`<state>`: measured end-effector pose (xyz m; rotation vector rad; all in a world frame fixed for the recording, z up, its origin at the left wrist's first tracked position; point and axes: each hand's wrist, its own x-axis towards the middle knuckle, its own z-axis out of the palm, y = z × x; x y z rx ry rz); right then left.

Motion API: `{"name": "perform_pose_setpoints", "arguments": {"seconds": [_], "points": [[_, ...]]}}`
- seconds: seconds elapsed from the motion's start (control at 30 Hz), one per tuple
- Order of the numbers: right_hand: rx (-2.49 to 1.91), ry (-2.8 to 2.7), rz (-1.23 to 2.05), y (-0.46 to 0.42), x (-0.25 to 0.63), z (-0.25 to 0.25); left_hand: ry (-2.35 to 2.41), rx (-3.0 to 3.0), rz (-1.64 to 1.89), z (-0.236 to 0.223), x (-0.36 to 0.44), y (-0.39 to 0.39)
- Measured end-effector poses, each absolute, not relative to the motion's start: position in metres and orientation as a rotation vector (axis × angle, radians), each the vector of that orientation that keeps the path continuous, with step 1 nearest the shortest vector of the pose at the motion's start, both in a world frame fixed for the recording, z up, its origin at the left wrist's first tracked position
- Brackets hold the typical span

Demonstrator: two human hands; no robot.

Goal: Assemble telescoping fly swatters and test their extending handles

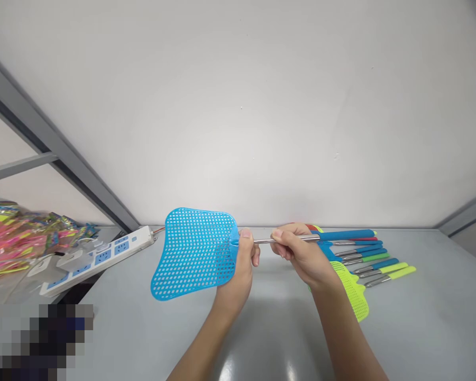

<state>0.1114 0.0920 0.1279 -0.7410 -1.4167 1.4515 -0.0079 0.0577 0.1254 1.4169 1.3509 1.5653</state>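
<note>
My left hand (240,264) is closed around the neck of a blue plastic fly swatter (192,254), held up above the worktop (420,323); my right hand (303,254) pinches its steel shaft (285,240). More fly swatters (375,263) lie in a row toward the worktop's right edge.

The left hand (238,275) grips a blue plastic fly swatter (193,254) at the base of its mesh, while the right hand (305,255) pinches its steel shaft (285,240). Just beyond lies a row of fly swatters (365,259) on a grey table (428,317), with a white power strip (99,259) and bagged pink-and-yellow items (16,238) to the left
</note>
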Motion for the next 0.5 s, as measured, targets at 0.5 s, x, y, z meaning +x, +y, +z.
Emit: {"name": "perform_pose_setpoints", "arguments": {"seconds": [0.5], "points": [[-0.741,-1.427,1.41,0.0928,0.1169,0.13,1.332,1.363,1.609,0.1234,-0.012,0.0607]]}}
